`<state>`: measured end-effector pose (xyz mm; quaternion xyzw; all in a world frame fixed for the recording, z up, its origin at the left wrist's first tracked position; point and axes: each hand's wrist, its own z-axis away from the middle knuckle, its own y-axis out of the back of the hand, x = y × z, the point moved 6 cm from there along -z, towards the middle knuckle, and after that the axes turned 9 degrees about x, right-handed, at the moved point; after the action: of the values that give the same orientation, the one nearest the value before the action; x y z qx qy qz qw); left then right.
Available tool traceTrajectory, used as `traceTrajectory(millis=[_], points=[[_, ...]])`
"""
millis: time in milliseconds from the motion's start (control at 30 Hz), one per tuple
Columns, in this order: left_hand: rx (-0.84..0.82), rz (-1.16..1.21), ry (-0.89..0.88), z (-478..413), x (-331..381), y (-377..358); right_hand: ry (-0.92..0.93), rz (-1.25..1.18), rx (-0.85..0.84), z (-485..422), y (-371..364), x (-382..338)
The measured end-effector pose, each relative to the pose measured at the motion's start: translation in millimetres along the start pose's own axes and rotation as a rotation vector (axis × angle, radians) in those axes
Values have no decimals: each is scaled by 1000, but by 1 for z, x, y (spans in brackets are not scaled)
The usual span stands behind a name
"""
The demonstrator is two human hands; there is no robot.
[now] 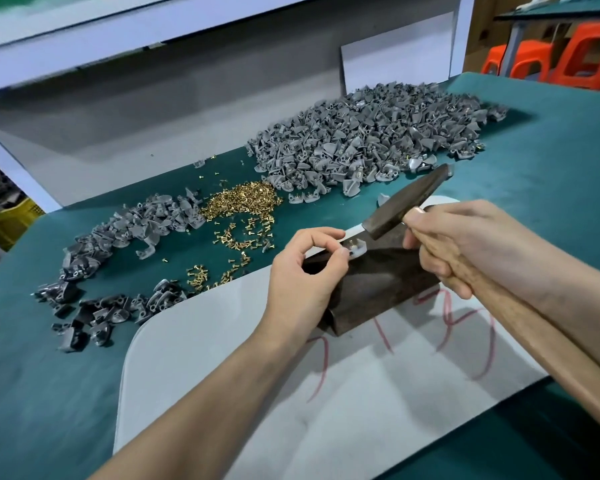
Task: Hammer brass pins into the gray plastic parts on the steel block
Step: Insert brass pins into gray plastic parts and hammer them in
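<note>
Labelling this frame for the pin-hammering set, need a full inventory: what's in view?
mat: one, green, covers table
white board: one, red scrawl, near edge
steel block: one, dark, on white board
gray part: one, pale, atop steel block
hammer: one, dark head, wooden handle, above steel block
big parts heap: one, gray, far right of mat
small parts heap: one, gray, left of mat
brass pins: many, gold, between the heaps
stools: several, orange, far right
left hand: pinches gray part
right hand: grips hammer handle
</note>
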<state>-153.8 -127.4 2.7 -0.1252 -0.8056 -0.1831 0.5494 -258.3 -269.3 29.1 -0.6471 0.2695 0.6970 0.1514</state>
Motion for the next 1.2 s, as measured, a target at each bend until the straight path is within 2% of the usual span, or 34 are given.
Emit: traceTrajectory(millis=[200, 467, 767, 900, 1033, 1200], points=[[100, 2, -71, 2, 5, 5, -3, 30, -8, 3, -8, 5], [65, -50, -125, 2, 8, 5, -2, 82, 21, 3, -10, 9], [38, -98, -74, 0, 5, 3, 7, 160, 42, 6, -10, 6], [-23, -81, 9, -2, 0, -1, 140, 397, 92, 11, -3, -12], [-55, -77, 5, -5, 2, -2, 266, 678, 63, 9, -5, -45], [-77, -113, 1, -7, -5, 0, 270, 767, 17, 0, -23, -61]])
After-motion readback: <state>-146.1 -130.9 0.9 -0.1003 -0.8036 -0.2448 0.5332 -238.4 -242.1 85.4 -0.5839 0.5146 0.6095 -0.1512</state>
